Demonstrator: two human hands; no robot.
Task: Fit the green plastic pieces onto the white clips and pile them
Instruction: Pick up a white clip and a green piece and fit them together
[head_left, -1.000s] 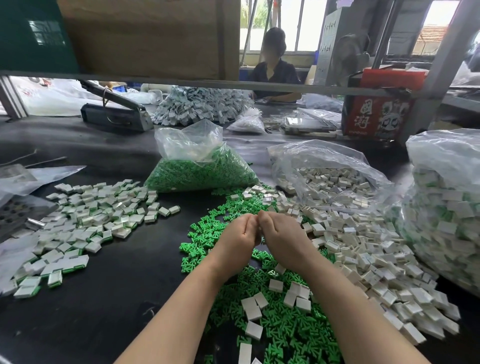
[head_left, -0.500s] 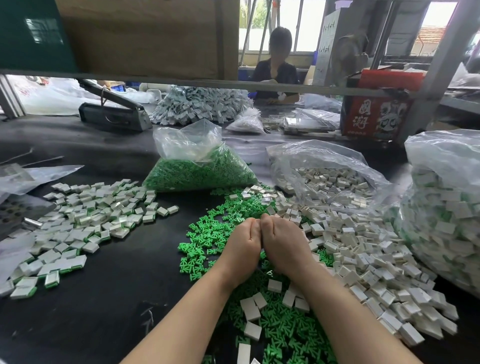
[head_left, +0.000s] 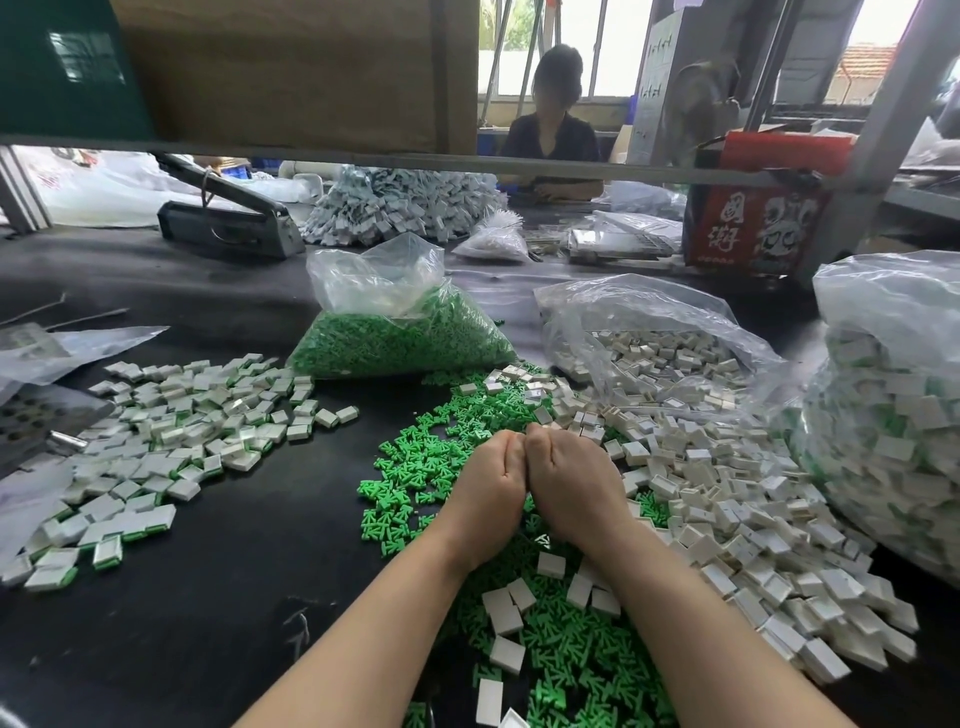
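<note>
My left hand (head_left: 488, 493) and my right hand (head_left: 571, 488) are pressed knuckle to knuckle above the table, fingers curled away from the camera around a small piece that stays hidden between the fingertips. Beneath them lies a spread of loose green plastic pieces (head_left: 426, 462). Loose white clips (head_left: 727, 499) are heaped to the right of my right hand, and a few lie on the green pieces near my forearms. Finished white clips with green edges (head_left: 171, 431) form a pile at the left.
On the black table (head_left: 182, 597) stand a bag of green pieces (head_left: 400, 338), a bag of white clips (head_left: 660, 353) and a large bag of finished clips (head_left: 893, 426). Farther back are a heat sealer (head_left: 228, 223), a red box (head_left: 753, 228) and a seated person (head_left: 550, 135).
My hands closed from fingertip contact to fists pressed together and dipped slightly toward the green pieces. The piles have not moved.
</note>
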